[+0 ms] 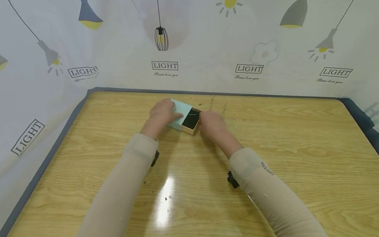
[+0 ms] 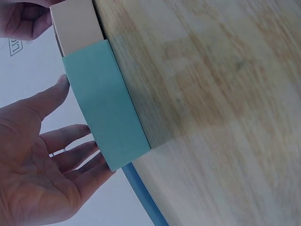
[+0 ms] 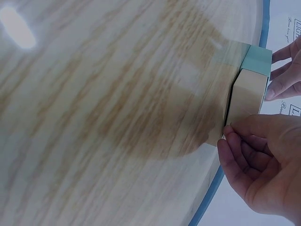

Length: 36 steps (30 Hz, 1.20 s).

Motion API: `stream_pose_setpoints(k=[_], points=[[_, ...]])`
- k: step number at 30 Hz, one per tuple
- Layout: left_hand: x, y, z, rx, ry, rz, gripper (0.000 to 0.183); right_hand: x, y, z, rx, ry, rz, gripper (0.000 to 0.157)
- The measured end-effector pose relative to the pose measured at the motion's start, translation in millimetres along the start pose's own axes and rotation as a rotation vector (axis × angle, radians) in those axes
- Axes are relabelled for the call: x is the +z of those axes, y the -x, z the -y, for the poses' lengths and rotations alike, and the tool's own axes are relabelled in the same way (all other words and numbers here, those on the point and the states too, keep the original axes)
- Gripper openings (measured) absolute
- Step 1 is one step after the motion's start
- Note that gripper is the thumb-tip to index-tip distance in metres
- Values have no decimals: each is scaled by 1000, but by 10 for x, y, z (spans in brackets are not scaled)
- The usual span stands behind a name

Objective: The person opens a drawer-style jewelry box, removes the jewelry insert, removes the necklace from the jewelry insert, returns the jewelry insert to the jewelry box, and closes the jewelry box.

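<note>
A small drawer-style box lies on the table toward its far side, partly slid apart. Its pale teal sleeve [image 1: 181, 110] covers the left portion, and a tan inner tray [image 1: 188, 129] with a black interior [image 1: 191, 118] sticks out to the right. My left hand [image 1: 161, 113] holds the sleeve, thumb on top and fingers along the far end. At the tray's right end, my right hand [image 1: 213, 126] pinches the edge between thumb and curled fingers. In the right wrist view the tray's plain side [image 3: 247, 94] faces the camera.
The wood-grain table [image 1: 305, 159] has a dark blue edge [image 1: 51, 153] and a bright glare spot near the front. Small dark specks [image 1: 167, 198] lie on it. Behind hangs a white curtain [image 1: 207, 53] printed with lamps. Small black cameras [image 1: 233, 179] sit at both wrists.
</note>
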<state>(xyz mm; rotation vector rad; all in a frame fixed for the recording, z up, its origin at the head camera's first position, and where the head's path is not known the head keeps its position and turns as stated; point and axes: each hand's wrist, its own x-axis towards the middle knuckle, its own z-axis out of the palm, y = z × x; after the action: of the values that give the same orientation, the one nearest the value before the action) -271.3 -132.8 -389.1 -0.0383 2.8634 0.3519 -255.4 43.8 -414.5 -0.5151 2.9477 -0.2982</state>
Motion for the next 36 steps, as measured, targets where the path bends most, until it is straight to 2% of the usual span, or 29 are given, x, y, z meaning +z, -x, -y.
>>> stream_pose_setpoints(k=[11, 36], points=[[-4, 10, 2, 0, -9, 8, 58, 26, -6, -12, -7, 3, -20, 14], [-20, 40, -19, 1, 4, -5, 55, 7, 23, -9, 11, -12, -7, 13]])
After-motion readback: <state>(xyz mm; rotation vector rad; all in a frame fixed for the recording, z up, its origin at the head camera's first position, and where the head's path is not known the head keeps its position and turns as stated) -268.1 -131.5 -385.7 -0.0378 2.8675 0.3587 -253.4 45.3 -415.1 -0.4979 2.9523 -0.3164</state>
